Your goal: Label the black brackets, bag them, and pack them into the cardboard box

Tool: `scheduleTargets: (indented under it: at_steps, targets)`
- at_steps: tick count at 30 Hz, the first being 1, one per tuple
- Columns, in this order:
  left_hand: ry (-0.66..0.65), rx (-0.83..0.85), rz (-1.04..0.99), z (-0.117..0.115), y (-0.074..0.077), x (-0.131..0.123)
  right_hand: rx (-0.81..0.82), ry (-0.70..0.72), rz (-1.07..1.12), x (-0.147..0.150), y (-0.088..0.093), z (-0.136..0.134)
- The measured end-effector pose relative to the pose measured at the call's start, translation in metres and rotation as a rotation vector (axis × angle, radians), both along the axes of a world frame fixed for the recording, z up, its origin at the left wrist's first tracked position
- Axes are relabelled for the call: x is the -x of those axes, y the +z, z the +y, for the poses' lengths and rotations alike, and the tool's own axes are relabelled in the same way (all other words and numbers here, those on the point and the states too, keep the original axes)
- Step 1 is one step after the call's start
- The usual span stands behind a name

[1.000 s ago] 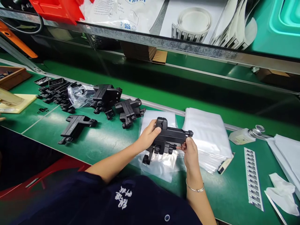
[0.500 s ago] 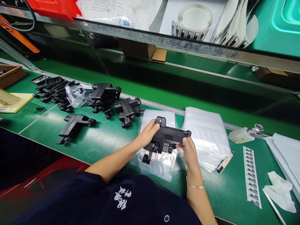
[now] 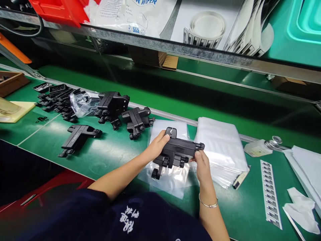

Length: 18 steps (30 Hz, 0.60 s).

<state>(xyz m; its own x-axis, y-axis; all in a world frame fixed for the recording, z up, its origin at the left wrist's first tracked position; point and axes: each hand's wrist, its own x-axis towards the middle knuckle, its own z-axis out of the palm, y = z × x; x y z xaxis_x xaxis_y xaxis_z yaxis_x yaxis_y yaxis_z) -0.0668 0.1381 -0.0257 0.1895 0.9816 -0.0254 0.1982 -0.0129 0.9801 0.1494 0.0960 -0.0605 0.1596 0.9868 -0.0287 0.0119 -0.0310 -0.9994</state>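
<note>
Both my hands hold one black plastic holder (image 3: 177,150) a little above a clear plastic bag (image 3: 170,175) lying on the green table (image 3: 115,150). My left hand (image 3: 156,146) grips the holder's left end, fingers wrapped over its top. My right hand (image 3: 202,163) pinches the right end near a round knob. A stack of clear bags (image 3: 222,147) lies just right of the holder.
Three more black holders (image 3: 77,137) (image 3: 111,105) (image 3: 136,120) lie to the left, with a heap of small black parts (image 3: 56,98) and a crumpled bag (image 3: 82,103). A small bottle (image 3: 260,147), a label strip (image 3: 271,190) and white cloths (image 3: 302,209) lie right. A shelf rail (image 3: 175,48) runs overhead.
The holder has tilted slightly in my hands and sits a touch lower and more level; both hands keep their grip.
</note>
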Motion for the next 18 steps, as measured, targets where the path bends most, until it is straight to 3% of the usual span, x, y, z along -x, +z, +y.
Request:
scheduleTargets:
  at_steps: [6, 14, 18]
  targets:
    - [-0.053, -0.124, 0.073, -0.0058, -0.0006, 0.0026, 0.131, -0.022, 0.149, -0.0008, -0.0081, 0.0029]
    - [0.005, -0.028, 0.032, 0.0040, -0.0040, 0.0057, 0.004, 0.067, 0.017, -0.0028, -0.0065, -0.0014]
    - [0.031, -0.036, 0.020, 0.0003, -0.0017, 0.0056, -0.034, 0.038, 0.158, 0.0007, -0.0013, 0.0011]
